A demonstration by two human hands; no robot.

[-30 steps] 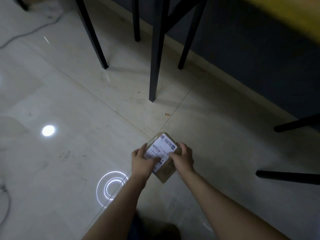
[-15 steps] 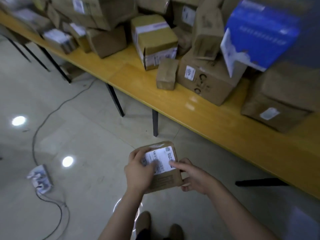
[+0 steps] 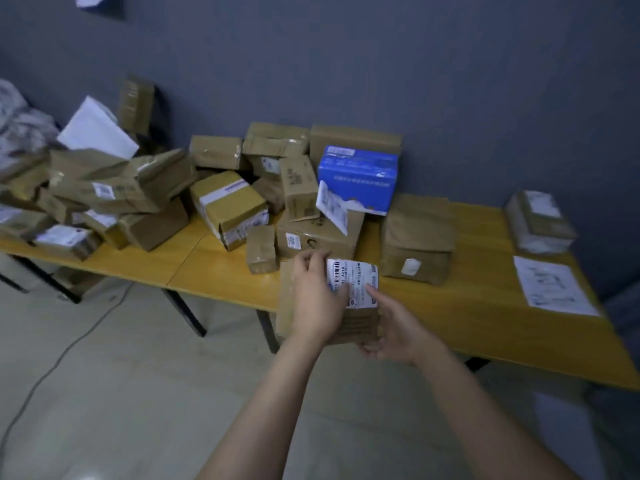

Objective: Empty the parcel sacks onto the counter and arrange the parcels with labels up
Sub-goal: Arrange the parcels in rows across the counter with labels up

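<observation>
Both hands hold a small cardboard parcel (image 3: 349, 306), label up: left hand (image 3: 317, 299) gripping its top, right hand (image 3: 398, 336) cupping underneath. It looks light and stiff; opposite edges suit best.

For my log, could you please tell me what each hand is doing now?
Left hand: grips the parcel, fingers curled over its top.
Right hand: holds the same parcel from underneath.

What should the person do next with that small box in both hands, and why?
Probably lower the small box onto the bare yellow counter just ahead. The left hand and right hand grip it near the counter's front edge, its white label already facing up.
</observation>
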